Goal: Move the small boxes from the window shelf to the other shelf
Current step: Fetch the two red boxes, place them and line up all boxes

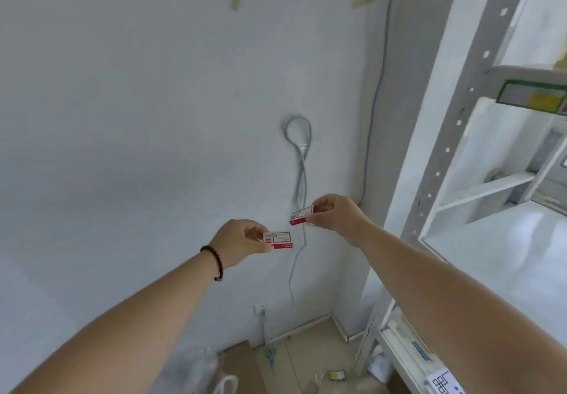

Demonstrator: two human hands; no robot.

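I hold two small red-and-white boxes in mid-air in front of a white wall. My left hand (237, 241), with a dark bead bracelet on the wrist, pinches one small box (278, 240) by its left end. My right hand (336, 216) pinches the other small box (302, 214) by its right end, slightly higher and to the right. The two boxes are apart. A grey metal shelf rack (441, 160) stands at the right, with a white shelf board (506, 255) by the bright window side.
A grey cable (299, 160) hangs looped on the wall behind the boxes, and a wall socket (263, 308) sits low. Scissors (271, 354), cardboard and scraps lie on the floor below. A lower shelf at bottom right holds papers and a tag.
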